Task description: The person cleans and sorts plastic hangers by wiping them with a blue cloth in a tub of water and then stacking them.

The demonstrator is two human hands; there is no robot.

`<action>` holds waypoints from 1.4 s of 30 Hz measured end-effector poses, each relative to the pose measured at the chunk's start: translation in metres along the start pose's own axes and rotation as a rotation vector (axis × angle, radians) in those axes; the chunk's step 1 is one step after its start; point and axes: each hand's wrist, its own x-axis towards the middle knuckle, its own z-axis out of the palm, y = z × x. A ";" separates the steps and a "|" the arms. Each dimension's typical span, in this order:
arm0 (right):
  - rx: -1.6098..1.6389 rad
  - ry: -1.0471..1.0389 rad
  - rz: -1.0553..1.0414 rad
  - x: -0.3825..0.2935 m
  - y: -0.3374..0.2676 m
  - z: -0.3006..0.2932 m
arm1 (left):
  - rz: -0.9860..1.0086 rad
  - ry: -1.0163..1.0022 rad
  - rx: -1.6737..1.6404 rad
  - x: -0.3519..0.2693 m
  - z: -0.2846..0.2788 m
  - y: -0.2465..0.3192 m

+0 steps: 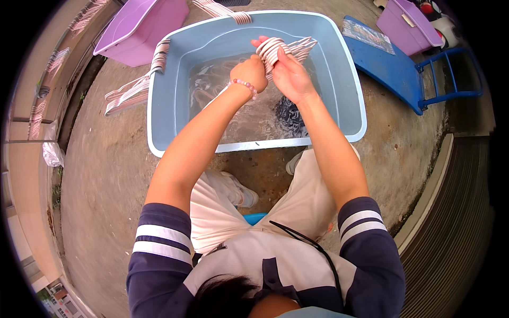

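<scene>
A bundle of pale pink-white hangers (270, 51) is held over a light-blue plastic tub (256, 147). My right hand (293, 77) cups its near side, the thumb lying along the bars. Against the bundle's left side, my left hand (248, 74) is curled into a fist. A thin white bar, seemingly of a hanger (216, 95), runs out below that wrist; the fingers themselves are hidden. Murky water (246, 113) covers the tub's bottom, with more hangers (214, 77) faintly visible under it. A dark object (292, 115) lies in the water below my right hand.
Hangers (160, 56) hang over the tub's left rim, others (240, 17) over its far rim. Purple bins (139, 35) stand at far left and far right. To the right is a blue platform cart (389, 69) with a plastic packet (368, 35) on it.
</scene>
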 end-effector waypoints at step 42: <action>0.011 0.912 -0.497 -0.004 -0.024 -0.036 | 0.656 0.468 0.154 -0.024 -0.099 -0.112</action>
